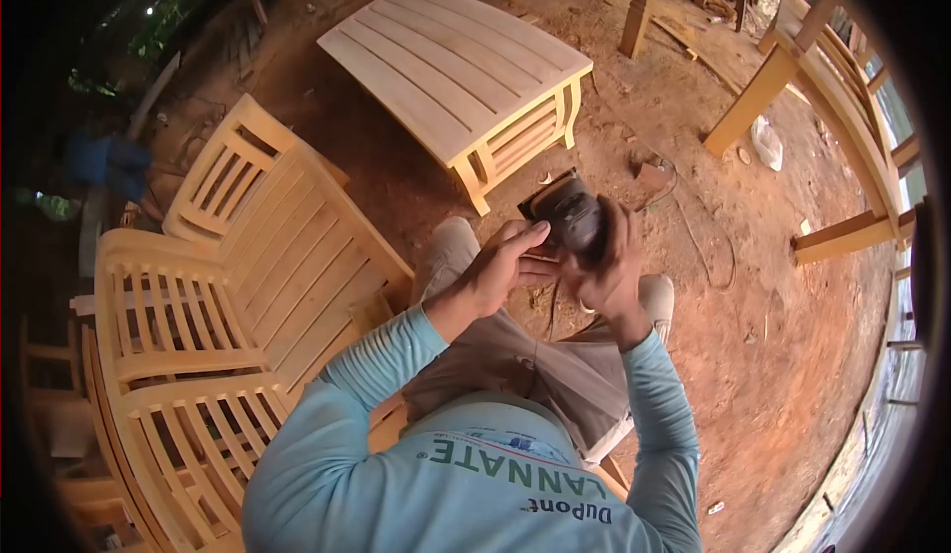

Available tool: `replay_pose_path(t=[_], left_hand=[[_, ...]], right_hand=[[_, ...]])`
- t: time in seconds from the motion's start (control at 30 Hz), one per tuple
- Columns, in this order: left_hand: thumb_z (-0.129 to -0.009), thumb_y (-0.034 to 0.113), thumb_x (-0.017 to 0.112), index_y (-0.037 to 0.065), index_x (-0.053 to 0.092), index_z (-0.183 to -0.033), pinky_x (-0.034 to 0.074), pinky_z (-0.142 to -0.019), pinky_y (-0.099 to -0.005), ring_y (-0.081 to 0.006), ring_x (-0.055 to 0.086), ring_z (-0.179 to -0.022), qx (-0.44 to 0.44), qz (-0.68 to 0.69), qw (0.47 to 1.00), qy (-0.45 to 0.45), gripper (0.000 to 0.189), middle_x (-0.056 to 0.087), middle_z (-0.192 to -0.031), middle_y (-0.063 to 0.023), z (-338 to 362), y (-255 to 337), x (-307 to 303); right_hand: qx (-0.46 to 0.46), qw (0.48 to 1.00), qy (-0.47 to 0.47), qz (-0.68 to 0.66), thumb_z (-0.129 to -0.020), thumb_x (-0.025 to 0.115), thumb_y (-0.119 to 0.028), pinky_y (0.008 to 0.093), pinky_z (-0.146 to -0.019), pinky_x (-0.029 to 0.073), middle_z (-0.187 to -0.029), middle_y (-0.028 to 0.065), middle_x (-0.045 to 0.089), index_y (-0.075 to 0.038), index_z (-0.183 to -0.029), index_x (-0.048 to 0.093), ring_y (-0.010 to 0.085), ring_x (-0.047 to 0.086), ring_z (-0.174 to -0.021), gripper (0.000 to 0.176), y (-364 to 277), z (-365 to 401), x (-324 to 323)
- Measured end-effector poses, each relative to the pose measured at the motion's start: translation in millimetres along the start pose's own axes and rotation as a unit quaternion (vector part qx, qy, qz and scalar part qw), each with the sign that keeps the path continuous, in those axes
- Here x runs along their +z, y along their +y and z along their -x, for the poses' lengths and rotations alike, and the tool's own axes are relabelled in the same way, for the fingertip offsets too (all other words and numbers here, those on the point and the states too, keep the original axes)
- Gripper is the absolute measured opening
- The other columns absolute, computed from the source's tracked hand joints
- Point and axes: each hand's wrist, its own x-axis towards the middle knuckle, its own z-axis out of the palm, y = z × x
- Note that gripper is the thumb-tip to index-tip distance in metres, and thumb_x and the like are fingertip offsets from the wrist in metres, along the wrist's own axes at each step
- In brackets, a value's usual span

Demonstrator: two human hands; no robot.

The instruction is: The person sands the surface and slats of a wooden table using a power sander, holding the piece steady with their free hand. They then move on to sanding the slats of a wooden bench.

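A dark palm sander [575, 218] is held up over my lap, tilted so its flat pad edge faces away and to the left. My right hand [616, 271] wraps around its body from the right side. On the other side, my left hand [500, 274] has its thumb and fingers stretched out, the thumb tip right at the sander's lower left edge. Part of the sander's body is hidden behind my right fingers.
A slatted wooden table [466, 53] stands ahead on the dirt floor [763, 355]. Close on my left is a wooden bench [287, 241] with slatted back and arms. Wooden frames [842, 107] stand at right, near a white plastic bag [766, 144]. A thin cord [728, 280] lies on the ground.
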Motion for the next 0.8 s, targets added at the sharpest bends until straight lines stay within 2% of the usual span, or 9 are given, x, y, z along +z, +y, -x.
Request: replay_pose_path(t=[0.07,0.17,0.2,0.27,0.33,0.47,0.5,0.6,0.8], left_hand=[[-0.097,0.033,0.075,0.004,0.051,-0.136,0.056,-0.094,-0.042,-0.0271,0.068,-0.112,0.009,-0.02,0.999,0.046,0.054,0.064,-0.126,-0.0181,15.0,-10.0,-2.9],[-0.095,0.027,0.078,0.003,0.05,-0.139,0.054,-0.1,-0.0398,-0.0259,0.065,-0.113,0.197,-0.182,0.937,0.223,0.057,0.065,-0.124,-0.0144,-38.6,-38.3,-56.7],[-0.094,0.026,0.079,0.003,0.05,-0.142,0.052,-0.102,-0.039,-0.025,0.064,-0.115,0.223,-0.187,0.938,0.187,0.06,0.065,-0.126,-0.0131,-56.1,-33.6,-56.1],[-0.093,0.025,0.08,0.003,0.049,-0.147,0.05,-0.106,-0.0374,-0.0232,0.062,-0.118,0.249,-0.208,0.936,0.135,0.066,0.064,-0.13,-0.0105,-66.4,-22.3,-63.4],[-0.092,0.031,0.079,0.003,0.056,-0.138,0.05,-0.097,-0.0335,-0.0175,0.061,-0.109,0.174,-0.196,0.964,0.037,0.058,0.066,-0.12,-0.0064,-72.9,-2.5,-63.1],[-0.089,0.022,0.08,0.002,0.054,-0.145,0.048,-0.105,-0.0348,-0.0179,0.061,-0.118,0.132,-0.168,0.977,0.001,0.064,0.066,-0.127,-0.007,-77.0,19.6,-39.1],[-0.089,0.016,0.08,0.002,0.05,-0.15,0.047,-0.11,-0.0361,-0.0194,0.061,-0.125,0.123,-0.148,0.981,0.002,0.07,0.065,-0.135,-0.0089,-78.2,19.4,-38.6],[-0.089,0.012,0.076,0.001,0.05,-0.15,0.048,-0.109,-0.0367,-0.0203,0.063,-0.122,0.133,-0.128,0.983,0.008,0.067,0.066,-0.134,-0.0095,-83.7,14.3,-42.4],[-0.09,0.013,0.075,0.0,0.054,-0.147,0.049,-0.108,-0.0378,-0.0207,0.064,-0.12,0.104,-0.087,0.991,0.018,0.061,0.067,-0.132,-0.01,-90.7,5.8,-58.2]], right_hand=[[0.06,0.998,0.02,-0.014,-0.072,0.086,-0.021,0.0444,-0.096,0.056,-0.125,0.0217,0.064,0.003,-0.137,0.052,0.036,0.068,-0.108,0.077,14.8,13.1,8.1],[0.206,0.969,0.042,-0.126,-0.074,0.086,-0.022,0.0405,-0.094,0.056,-0.117,0.0183,0.065,0.005,-0.134,0.053,0.0296,0.068,-0.106,0.073,46.9,2.1,37.8],[0.225,0.947,0.051,-0.223,-0.079,0.084,-0.023,0.0344,-0.084,0.058,-0.112,0.0141,0.065,0.003,-0.137,0.05,0.0226,0.067,-0.1,0.072,75.5,2.1,47.7],[0.319,0.868,0.021,-0.379,-0.082,0.083,-0.023,0.0321,-0.078,0.058,-0.109,0.0116,0.064,0.001,-0.138,0.048,0.0195,0.066,-0.097,0.071,74.1,3.7,47.7],[0.353,0.791,-0.001,-0.499,-0.085,0.081,-0.024,0.0277,-0.069,0.058,-0.109,0.0115,0.063,-0.003,-0.143,0.039,0.015,0.064,-0.091,0.074,79.3,4.5,51.9],[0.264,0.829,0.009,-0.493,-0.085,0.082,-0.023,0.0313,-0.077,0.06,-0.121,0.0163,0.06,-0.008,-0.148,0.031,0.0216,0.066,-0.095,0.083,70.5,-17.0,48.1],[0.243,0.848,-0.021,-0.47,-0.084,0.083,-0.022,0.0317,-0.079,0.06,-0.121,0.0163,0.06,-0.008,-0.148,0.031,0.0215,0.066,-0.097,0.083,75.5,-19.4,46.1],[0.145,0.919,-0.103,-0.353,-0.081,0.088,-0.016,0.0319,-0.082,0.058,-0.117,0.0165,0.062,-0.005,-0.141,0.037,0.0197,0.066,-0.101,0.079,102.3,-26.2,43.6],[0.176,0.88,-0.123,-0.423,-0.076,0.097,-0.021,0.0313,-0.084,0.058,-0.113,0.0145,0.063,-0.003,-0.131,0.039,0.0179,0.065,-0.099,0.082,115.1,-21.2,56.4]])
